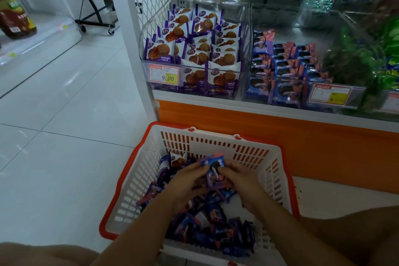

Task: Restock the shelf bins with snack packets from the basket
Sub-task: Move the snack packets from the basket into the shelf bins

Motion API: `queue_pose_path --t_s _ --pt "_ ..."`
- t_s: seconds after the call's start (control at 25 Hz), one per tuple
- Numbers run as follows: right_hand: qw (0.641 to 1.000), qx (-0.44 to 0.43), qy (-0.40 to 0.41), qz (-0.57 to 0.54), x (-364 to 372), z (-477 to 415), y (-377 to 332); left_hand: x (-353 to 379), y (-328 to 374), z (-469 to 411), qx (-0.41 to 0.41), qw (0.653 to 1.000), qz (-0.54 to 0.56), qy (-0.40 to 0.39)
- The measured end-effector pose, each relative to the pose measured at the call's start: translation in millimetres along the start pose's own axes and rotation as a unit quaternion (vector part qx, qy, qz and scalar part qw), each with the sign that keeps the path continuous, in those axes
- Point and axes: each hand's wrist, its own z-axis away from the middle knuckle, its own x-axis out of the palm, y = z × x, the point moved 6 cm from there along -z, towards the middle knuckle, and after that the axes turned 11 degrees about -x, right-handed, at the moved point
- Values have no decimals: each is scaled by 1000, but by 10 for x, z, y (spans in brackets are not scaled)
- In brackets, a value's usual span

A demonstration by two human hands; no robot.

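Both hands meet inside a white slotted plastic basket (216,142) with an orange rim, which stands on the glossy tiled floor (64,114). The fingers of the left hand (185,183) and the right hand (241,181) curl round a small bunch of shiny blue snack packets (212,165), just above a loose heap of crinkly wrappers (205,229). Beyond the basket, clear plastic shelf bins (144,49) hold square purple and blue packets.

Left hand (185,181) and right hand (241,183) grip blue packets (212,168) over the white basket (216,138).
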Motion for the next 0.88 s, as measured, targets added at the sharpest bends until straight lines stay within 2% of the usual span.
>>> queue_pose_path --t_s 0.16,0.32,0.44,0.56,0.64,0.68,0.8,0.88 --pt "999 6 -9 -50 -11 15 -46 35 65 37 31 999 -2 11" --pt "997 -53 -3 52 -61 71 -248 137 233 135 60 998 -7 9" --pt "983 -138 2 118 -158 145 -857 340 642 341 115 992 -56 -2" --pt "953 -221 -26 204 -335 220 -1780 594 1312 708 227 963 -145 31" --pt "936 -259 -39 236 -544 227 -2391 750 1748 947 327 919 -209 74" --pt "932 -275 -26 236 -694 184 -2649 831 1933 1052 380 884 -252 101" --pt "909 -321 94 248 -1264 -167 -3187 1123 2339 1123 494 734 -429 184" --pt "896 -315 159 268 -1547 -520 -3303 1295 2533 940 514 619 -552 220"
